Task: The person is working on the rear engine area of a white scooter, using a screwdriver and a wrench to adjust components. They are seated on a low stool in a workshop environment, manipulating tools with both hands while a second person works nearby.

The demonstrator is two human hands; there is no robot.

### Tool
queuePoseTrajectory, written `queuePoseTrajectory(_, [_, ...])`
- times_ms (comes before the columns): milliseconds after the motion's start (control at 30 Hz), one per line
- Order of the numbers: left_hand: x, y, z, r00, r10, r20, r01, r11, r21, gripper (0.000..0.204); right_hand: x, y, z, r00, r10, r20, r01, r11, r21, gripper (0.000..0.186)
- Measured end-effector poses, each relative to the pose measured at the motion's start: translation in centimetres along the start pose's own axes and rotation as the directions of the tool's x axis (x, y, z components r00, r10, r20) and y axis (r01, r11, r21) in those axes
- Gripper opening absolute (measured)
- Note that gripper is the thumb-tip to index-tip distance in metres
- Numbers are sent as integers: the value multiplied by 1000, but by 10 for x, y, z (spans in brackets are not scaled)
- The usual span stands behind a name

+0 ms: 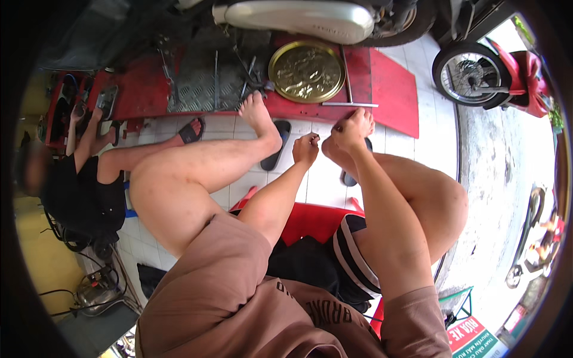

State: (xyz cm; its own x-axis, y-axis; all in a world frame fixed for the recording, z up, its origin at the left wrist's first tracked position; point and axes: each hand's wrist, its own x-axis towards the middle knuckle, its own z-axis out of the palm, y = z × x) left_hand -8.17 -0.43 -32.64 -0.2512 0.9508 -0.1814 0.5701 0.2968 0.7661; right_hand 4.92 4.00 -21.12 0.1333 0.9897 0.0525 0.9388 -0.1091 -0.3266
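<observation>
- T-handle wrench: slim, silver-grey metal, long straight shaft with a short crossbar at the near end. Shaft runs up alongside the brass tray; crossbar lies at the near edge of the red ramp platform.
- Right hand: fingers curled together, knuckles up, just below the crossbar. Whether it touches the bar or pinches some small item, cannot tell.
- Left hand: fingers bunched, tips drawn together, just left of the right hand, hovering over the floor tiles. Anything held is too small to see.
- Round brass tray: embossed, sits on the platform, touching or just beside the wrench shaft.
- Loose hand tools lie on the platform's ribbed metal centre, left of the tray.
- Person's bare foot rests on the platform's near edge; black sandals on white floor tiles.
- Silver scooter body stands on the platform; a red scooter at the right, by the street.
- Another person in black crouches at the platform's left end.
</observation>
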Motion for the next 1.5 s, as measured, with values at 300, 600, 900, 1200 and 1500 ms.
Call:
queuePoseTrajectory(300, [50, 243, -116, 834, 524, -174, -552, 781, -292, 12, -17, -20, -70, 973, 224, 51, -229, 963, 144, 72])
queuePoseTrajectory(600, [-8, 377, -244, 860, 342, 379, -334, 938, -90, 46, -6, -46, -225, 910, -139, 391, -372, 139, 918, 36])
queuePoseTrajectory(900, [-40, 321, -214, 737, 630, 244, -673, 714, 193, 50, 27, -25, -274, 994, -14, 110, -81, 585, 807, 33])
queuePoseTrajectory(1200, [-64, 341, -184, 822, 344, 453, -313, 939, -145, 56, 45, -28, -262, 992, 12, 125, -119, 394, 911, 35])
queuePoseTrajectory(1500, [-51, 335, -170, 827, 369, 425, -343, 929, -139, 57, 59, -33, -254, 993, 60, 100, -116, 486, 866, 37])
